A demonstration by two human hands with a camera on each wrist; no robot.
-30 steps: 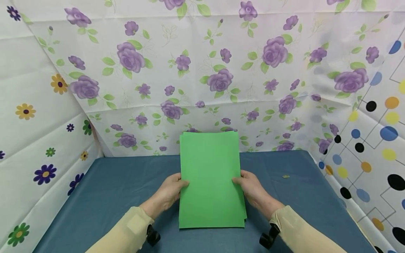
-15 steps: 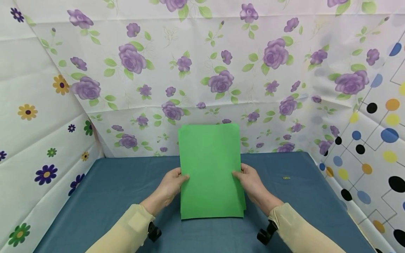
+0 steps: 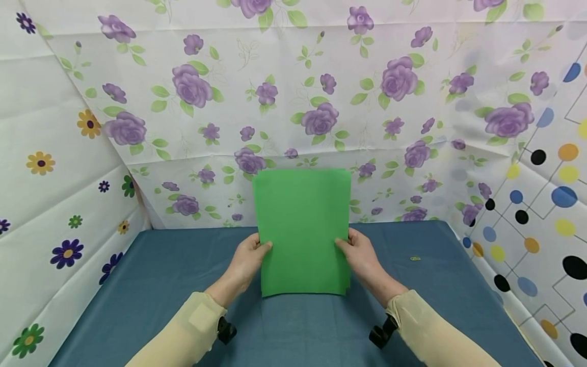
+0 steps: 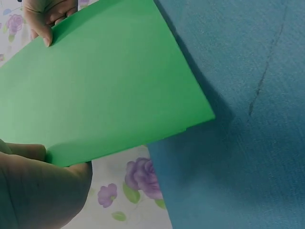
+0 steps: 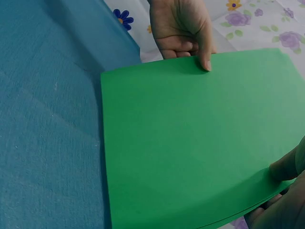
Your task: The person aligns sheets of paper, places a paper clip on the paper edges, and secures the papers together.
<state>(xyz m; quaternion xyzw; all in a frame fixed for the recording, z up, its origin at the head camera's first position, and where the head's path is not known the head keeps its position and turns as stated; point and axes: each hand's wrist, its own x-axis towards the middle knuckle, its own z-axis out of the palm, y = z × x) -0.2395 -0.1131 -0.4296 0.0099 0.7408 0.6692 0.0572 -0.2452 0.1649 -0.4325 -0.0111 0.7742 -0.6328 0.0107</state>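
Several sheets of green paper (image 3: 303, 229) are held as a stack, tilted up with the top edge against the flowered backdrop in the head view. My left hand (image 3: 245, 259) pinches the left edge, its thumb lying on the front face. On the opposite edge my right hand (image 3: 364, 257) grips the same way, thumb in front. The fingers behind the stack are mostly hidden. In the left wrist view the sheets (image 4: 109, 76) show a slight step at one corner, so their edges are not quite flush. The right wrist view shows the stack (image 5: 190, 133) bowing a little near the thumb.
A small yellowish paper clip (image 3: 415, 258) lies on the blue tablecloth (image 3: 183, 270), right of the hands. Patterned cloths hang behind the table and along both sides. A black strap-mounted camera (image 3: 383, 332) sits at the right wrist, with another (image 3: 227, 330) at the left.
The hands have raised the green paper stack and tilted it more upright. Its lower edge has moved up and away, and the offset at the lower right corner looks smaller.
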